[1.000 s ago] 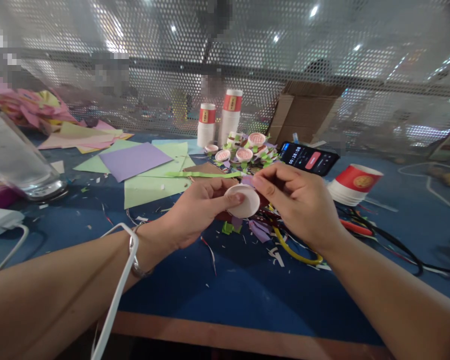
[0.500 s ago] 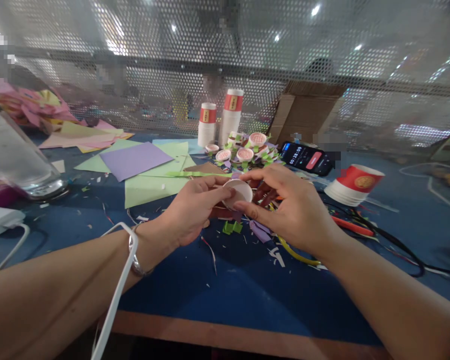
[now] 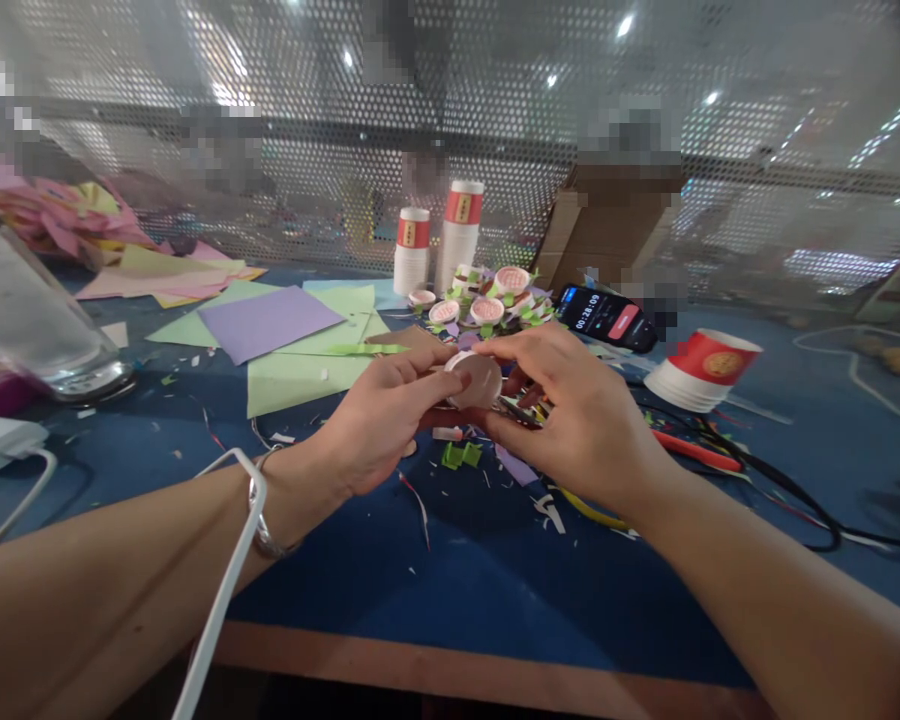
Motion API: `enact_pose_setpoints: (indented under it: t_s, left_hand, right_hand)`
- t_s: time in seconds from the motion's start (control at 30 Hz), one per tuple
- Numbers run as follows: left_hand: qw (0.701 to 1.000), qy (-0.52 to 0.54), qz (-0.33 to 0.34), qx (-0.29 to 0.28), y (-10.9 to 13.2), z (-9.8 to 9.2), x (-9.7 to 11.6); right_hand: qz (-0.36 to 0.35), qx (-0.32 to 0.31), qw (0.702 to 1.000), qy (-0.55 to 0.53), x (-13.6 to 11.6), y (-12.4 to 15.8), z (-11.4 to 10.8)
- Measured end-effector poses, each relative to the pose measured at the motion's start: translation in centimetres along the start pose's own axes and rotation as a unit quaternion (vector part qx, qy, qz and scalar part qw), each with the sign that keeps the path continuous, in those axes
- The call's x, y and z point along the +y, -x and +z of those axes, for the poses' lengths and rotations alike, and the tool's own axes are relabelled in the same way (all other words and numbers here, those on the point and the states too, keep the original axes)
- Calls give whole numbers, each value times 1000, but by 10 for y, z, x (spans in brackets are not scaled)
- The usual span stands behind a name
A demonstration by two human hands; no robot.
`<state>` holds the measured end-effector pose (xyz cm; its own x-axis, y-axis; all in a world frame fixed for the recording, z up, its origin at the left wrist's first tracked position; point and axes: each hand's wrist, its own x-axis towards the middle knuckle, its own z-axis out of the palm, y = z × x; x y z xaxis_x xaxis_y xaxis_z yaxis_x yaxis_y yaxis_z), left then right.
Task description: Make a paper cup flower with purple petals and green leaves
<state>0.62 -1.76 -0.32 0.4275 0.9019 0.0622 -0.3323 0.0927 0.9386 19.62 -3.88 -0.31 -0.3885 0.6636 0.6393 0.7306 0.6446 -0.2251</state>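
Left hand and right hand both pinch one white disc; paper scraps below, cup stacks and phone beyond.

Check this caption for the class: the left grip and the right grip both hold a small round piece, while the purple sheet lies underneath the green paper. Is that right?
Not quite: the head view shows the purple sheet on top of the green paper. The left grip and the right grip do both hold the small round piece.
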Motion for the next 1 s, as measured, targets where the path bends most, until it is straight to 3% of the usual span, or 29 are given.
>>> enact_pose_setpoints:
  t_s: [0.27, 0.53, 0.7, 0.8, 1.0]
  left_hand:
    - [1000, -4, 14, -14, 1, -1, -1]
    - [999, 17, 30, 13, 3, 3, 1]
    - [994, 103, -31, 32, -1, 3, 5]
    - [992, 115, -39, 14, -2, 2, 8]
    - [991, 122, 10, -48, 0, -1, 8]
  right_hand:
    - [-18, 16, 1000, 20, -3, 0, -1]
    - [-52, 49, 997, 20, -3, 0, 0]
    - [-73, 77, 994, 16, -2, -1, -3]
    - [-65, 90, 994, 4, -2, -2, -6]
    - [-45, 115, 992, -20, -4, -1, -5]
